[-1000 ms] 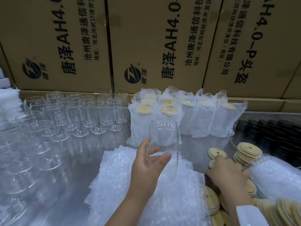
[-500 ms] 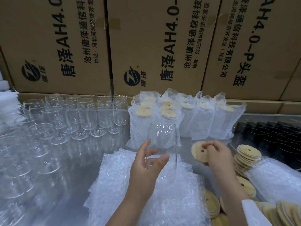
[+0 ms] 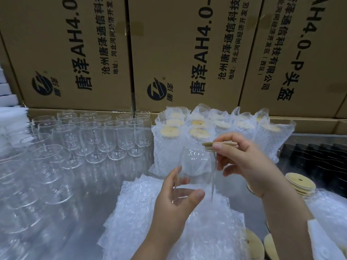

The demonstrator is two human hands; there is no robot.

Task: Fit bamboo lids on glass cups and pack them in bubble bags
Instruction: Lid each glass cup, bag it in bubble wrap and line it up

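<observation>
near edge of the counter (image 3: 90, 222): a stack of bubble bags (image 3: 187, 237), clear, pebbled, square-cornered. too many layers to count. above it the left hand (image 3: 174, 205) grasps one cup (image 3: 197, 166), clear smooth glass, upright, rounded at the shoulder, thumb in front and fingers behind the wall. the right hand (image 3: 244, 162) pinches one lid (image 3: 219, 144), a pale bamboo disc seen edge-on, level, right at the right side of the cup's rim. touching or not, i cannot tell. a white sleeve (image 3: 323, 239) shows on that arm.

near right corner: loose lids (image 3: 298, 182), round, flat, each with a small hole, some stacked, some spilled. the count is unclear. beyond them, ribbed black items (image 3: 315, 158) in rows.

left side, running back to the far edge: bare glasses (image 3: 93, 139), dozens, packed rim to rim, blurred nearest.

far edge, middle: bagged cups (image 3: 216, 132) standing upright, about ten lidded tops showing through open bag mouths.

far left edge: white foam sheets (image 3: 9, 113).

behind it all, three brown cartons (image 3: 187, 53) side by side, matte cardboard, taped seams. printed sideways in black: "唐泽ah4.0", "沧州唐泽通信科技有限公司", and on the right one "ah4.0-p头盔".
</observation>
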